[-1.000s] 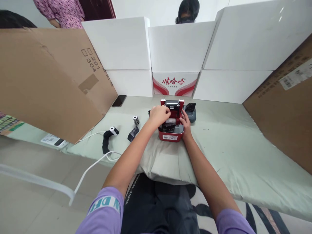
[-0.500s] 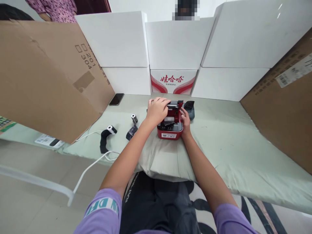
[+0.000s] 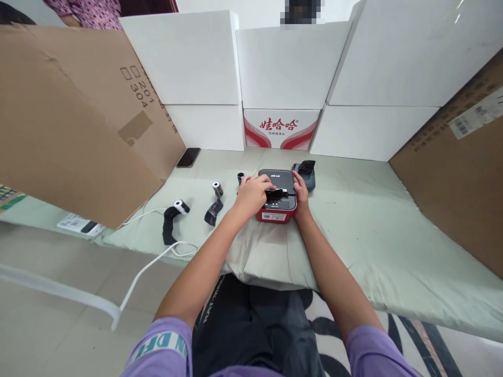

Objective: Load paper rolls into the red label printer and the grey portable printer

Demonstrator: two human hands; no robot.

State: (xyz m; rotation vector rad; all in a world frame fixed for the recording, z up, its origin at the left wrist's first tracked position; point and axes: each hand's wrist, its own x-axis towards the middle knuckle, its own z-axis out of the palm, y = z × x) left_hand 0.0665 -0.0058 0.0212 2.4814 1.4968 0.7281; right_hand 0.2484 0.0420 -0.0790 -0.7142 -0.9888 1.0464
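Here, hands [image 3: 254, 192] [image 3: 301, 192] touch the printer's [image 3: 283, 183] edges; open sheet [image 3: 373, 230] lies rightward.

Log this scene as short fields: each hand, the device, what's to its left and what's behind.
left hand: at the red device's left side
right hand: against its right side
lid: down, black strip on top
to its left: rolls, phone
behind: white boxes
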